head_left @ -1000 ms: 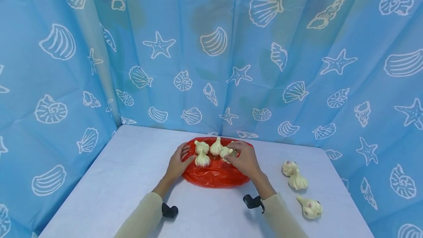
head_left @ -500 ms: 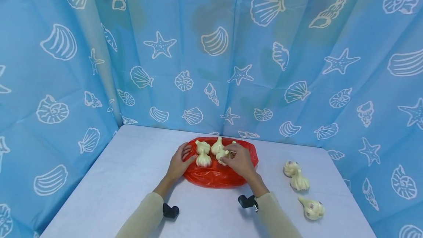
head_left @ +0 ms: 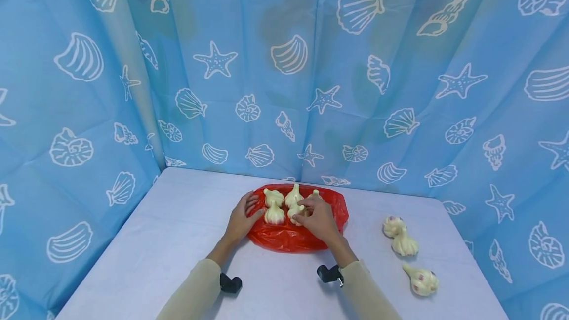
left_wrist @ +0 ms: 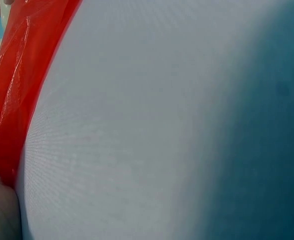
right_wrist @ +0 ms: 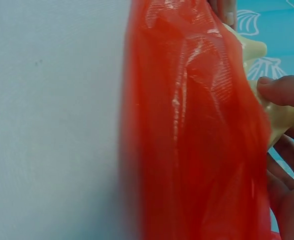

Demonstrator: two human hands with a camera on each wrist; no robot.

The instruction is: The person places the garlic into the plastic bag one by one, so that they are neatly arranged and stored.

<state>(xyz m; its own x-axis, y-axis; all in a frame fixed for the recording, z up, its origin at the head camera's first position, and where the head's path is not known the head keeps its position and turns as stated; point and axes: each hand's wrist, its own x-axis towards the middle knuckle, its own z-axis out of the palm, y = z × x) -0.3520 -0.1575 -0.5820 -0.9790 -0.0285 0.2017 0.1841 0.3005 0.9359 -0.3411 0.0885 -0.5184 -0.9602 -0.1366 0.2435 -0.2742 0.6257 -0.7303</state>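
I can see the right hand (head_left: 321, 219) pinching a bulb (head_left: 294, 213) in the bag (head_left: 286, 239) on the worktop (head_left: 178, 241), while the left hand (head_left: 240, 219) rests loosely against the bag, and I'd reckon that bulb light, firm and slightly slick, best taken round its widest part

1. The plastic bag (head_left: 289, 239) is gleaming, its glossy film wrinkling.
2. Garlic bulbs (head_left: 274, 215) are looking smooth, with faint sheen.
3. The tablecloth (head_left: 178, 221) is showing matt, finely textured fabric.
4. The curtain (head_left: 266, 83) is looking smooth, lightly creased.
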